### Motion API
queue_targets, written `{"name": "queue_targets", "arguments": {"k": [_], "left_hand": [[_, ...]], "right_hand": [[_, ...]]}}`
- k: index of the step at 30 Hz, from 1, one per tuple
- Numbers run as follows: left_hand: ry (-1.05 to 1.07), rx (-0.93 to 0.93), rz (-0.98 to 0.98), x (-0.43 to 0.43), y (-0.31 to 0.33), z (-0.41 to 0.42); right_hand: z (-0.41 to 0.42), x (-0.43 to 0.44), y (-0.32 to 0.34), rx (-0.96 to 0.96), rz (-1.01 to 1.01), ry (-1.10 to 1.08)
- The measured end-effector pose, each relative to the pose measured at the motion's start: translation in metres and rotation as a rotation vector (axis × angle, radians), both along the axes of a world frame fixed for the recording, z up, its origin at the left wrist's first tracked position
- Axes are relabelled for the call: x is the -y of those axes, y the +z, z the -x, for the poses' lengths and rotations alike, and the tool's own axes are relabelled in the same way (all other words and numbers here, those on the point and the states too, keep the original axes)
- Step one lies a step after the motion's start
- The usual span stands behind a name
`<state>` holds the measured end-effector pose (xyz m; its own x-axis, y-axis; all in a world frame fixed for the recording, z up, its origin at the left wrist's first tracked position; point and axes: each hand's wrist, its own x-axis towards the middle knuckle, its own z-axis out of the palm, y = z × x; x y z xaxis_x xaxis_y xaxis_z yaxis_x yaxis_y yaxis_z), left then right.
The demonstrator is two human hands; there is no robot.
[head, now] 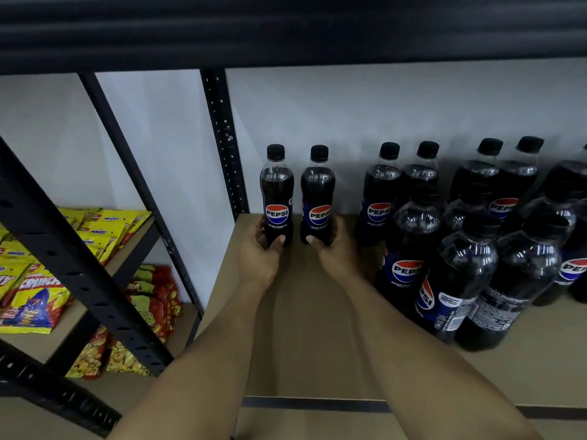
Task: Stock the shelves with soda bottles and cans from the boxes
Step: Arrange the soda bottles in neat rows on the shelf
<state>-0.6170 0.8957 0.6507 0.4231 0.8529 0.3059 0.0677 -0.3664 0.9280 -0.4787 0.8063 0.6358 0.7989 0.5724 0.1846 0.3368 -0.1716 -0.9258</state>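
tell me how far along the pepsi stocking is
Done: rows of Pepsi Zero Sugar bottles stand on the right of the shelf board. In hand: the left hand grips one bottle and the right hand another bottle at the back left. Left: bare board in front of them; the boxes are out of view.

plain white wall (349, 106) behind a black metal rack (222, 138) with tan boards (301, 328); snack bags (31, 290) fill the neighbouring shelves (28, 344) at left.

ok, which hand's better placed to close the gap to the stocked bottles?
Right, probably. The right hand grips the right bottle, nearest the stocked row, with only bare shelf between. The left hand holds the left bottle by the post, the other bottle blocking it.
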Motion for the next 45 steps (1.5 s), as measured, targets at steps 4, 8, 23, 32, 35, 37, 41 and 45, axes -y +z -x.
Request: {"name": "queue_targets", "arguments": {"k": [4, 8, 23, 32, 35, 37, 41, 45], "left_hand": [[0.001, -0.027, -0.005, 0.001, 0.002, 0.001], [0.025, -0.029, 0.010, 0.002, 0.004, 0.000], [0.036, -0.009, 0.004, 0.007, 0.008, -0.004], [0.050, -0.021, -0.009, 0.009, 0.010, -0.004], [0.040, -0.008, -0.004, 0.012, 0.012, -0.003], [0.041, -0.006, -0.006, 0.012, 0.012, -0.004], [0.038, 0.000, 0.014, 0.008, 0.007, -0.008], [0.031, -0.015, 0.002, 0.004, 0.004, -0.007]], "right_hand": [[0.003, -0.005, -0.001, 0.076, 0.008, -0.075], [0.002, -0.004, 0.004, 0.057, -0.019, -0.068], [0.002, -0.006, 0.005, 0.007, -0.081, -0.005], [-0.001, -0.011, -0.004, 0.001, -0.107, 0.007], [-0.003, -0.012, -0.006, 0.006, -0.100, 0.010], [-0.003, -0.012, -0.006, 0.005, -0.097, 0.012], [-0.004, -0.013, -0.007, 0.000, -0.091, 0.006], [-0.001, -0.011, -0.003, 0.012, -0.076, -0.004]]}}
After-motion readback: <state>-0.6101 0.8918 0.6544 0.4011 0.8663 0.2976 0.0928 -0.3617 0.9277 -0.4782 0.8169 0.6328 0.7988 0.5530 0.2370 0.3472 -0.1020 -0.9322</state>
